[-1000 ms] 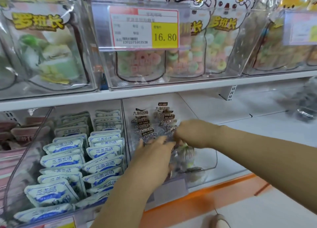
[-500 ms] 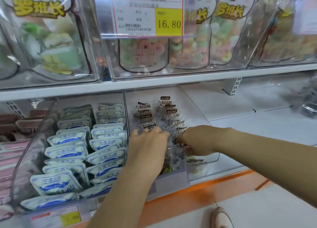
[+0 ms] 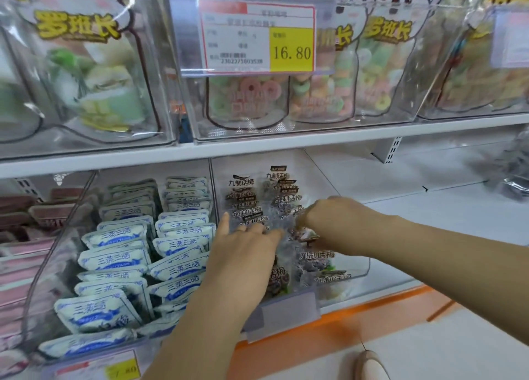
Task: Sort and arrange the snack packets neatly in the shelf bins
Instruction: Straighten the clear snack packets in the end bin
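Note:
Clear plum snack packets [image 3: 252, 196] with dark print stand in two rows at the back of a clear shelf bin [image 3: 286, 312]; more lie loose at its front [image 3: 317, 256]. My left hand [image 3: 246, 248] lies in the bin, thumb raised and fingers stretched forward, pressing on the left row. My right hand [image 3: 335, 219] reaches in from the right, its fingers curled down and pinching packets in the middle of the bin. The fingertips of both hands are partly hidden among the crinkled wrappers.
A neighbouring bin holds blue-and-white packets [image 3: 120, 259] in rows; pink packets [image 3: 25, 253] lie further left. Above, bins hold big candy bags behind a price tag [image 3: 257, 36]. A bare white shelf [image 3: 458, 213] lies to the right, with dark packets [image 3: 512, 176] at its far end.
My left hand has slid a little left and flattened its fingers against the packets. My right hand stays curled in the middle of the bin, shifted slightly back.

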The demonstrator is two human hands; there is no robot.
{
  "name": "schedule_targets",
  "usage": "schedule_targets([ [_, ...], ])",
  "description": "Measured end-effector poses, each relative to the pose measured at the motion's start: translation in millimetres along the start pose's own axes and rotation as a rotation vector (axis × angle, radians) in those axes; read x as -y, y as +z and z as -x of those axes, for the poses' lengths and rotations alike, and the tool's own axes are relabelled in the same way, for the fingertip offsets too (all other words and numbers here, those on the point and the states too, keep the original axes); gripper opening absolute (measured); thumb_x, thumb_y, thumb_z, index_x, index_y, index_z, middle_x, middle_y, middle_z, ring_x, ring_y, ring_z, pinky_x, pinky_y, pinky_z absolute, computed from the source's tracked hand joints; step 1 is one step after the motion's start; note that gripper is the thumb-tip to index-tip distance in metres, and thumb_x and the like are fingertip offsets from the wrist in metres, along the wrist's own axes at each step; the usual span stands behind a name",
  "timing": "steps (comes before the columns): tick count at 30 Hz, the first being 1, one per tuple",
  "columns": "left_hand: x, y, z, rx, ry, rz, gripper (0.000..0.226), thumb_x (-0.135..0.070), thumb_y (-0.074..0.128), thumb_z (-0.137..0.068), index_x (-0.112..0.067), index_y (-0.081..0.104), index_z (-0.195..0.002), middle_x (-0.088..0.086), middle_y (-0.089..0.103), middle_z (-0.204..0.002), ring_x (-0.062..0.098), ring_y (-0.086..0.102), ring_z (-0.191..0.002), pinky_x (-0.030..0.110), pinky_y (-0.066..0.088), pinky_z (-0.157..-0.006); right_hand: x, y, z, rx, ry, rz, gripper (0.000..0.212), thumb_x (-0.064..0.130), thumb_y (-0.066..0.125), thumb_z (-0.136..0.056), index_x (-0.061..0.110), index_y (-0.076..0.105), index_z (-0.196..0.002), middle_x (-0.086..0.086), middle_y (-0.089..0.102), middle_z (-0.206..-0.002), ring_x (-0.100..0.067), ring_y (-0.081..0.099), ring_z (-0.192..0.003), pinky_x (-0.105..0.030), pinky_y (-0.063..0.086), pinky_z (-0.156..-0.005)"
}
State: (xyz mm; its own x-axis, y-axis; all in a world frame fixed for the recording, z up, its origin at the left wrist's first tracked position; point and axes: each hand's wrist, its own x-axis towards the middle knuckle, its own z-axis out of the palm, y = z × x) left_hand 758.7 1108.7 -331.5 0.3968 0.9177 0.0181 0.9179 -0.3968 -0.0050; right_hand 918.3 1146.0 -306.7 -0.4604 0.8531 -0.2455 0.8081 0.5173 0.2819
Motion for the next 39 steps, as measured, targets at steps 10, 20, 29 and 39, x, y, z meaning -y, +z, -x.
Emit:
schedule_targets([
  [10,-22.3,10.9,6.5,-0.033,-0.012,0.096,0.077,0.008,0.053,-0.078,-0.018,0.024,-0.145,0.007,0.023,-0.15,0.027,0.027,-0.137,0.046,0.013,-0.116,-0.9,22.0,40.6,0.082,-0.095,-0.241,0.027,0.032,0.051,-0.091,0.034,0.059,-0.117,0.009,0.056,-0.122,-0.016,0.054,-0.11,-0.03,0.046,-0.088],
  [20,-25.6,38.1,-15.4,-0.109,-0.21,0.372,0.099,0.02,0.044,-0.072,-0.029,0.003,-0.148,0.003,-0.002,-0.153,0.022,-0.004,-0.144,0.047,-0.022,-0.108,10.4,24.3,12.5,-0.125,0.098,0.022,0.039,0.003,0.05,-0.085,0.014,0.046,-0.122,-0.008,0.039,-0.124,-0.026,0.043,-0.113,-0.034,0.042,-0.08],
  [29,-26.5,50.9,-24.5,0.018,-0.302,0.236,0.072,-0.045,0.023,-0.096,-0.023,-0.027,-0.143,0.006,-0.036,-0.148,0.026,-0.035,-0.135,0.055,-0.028,-0.1,18.6,46.2,10.5,-0.176,0.108,-0.275,0.079,0.004,0.043,-0.09,0.004,-0.013,-0.147,-0.013,-0.012,-0.156,-0.022,-0.002,-0.145,-0.027,0.011,-0.116],
  [39,-14.8,40.8,-57.5,0.165,-0.35,0.153,0.062,-0.047,0.014,-0.096,-0.027,-0.017,-0.146,0.003,-0.023,-0.155,0.029,-0.021,-0.142,0.057,-0.018,-0.109,12.7,45.7,-24.9,-0.061,0.167,-0.161,0.059,0.023,0.043,-0.094,0.003,0.018,-0.144,-0.013,0.023,-0.151,-0.028,0.022,-0.137,-0.041,0.038,-0.102],
])
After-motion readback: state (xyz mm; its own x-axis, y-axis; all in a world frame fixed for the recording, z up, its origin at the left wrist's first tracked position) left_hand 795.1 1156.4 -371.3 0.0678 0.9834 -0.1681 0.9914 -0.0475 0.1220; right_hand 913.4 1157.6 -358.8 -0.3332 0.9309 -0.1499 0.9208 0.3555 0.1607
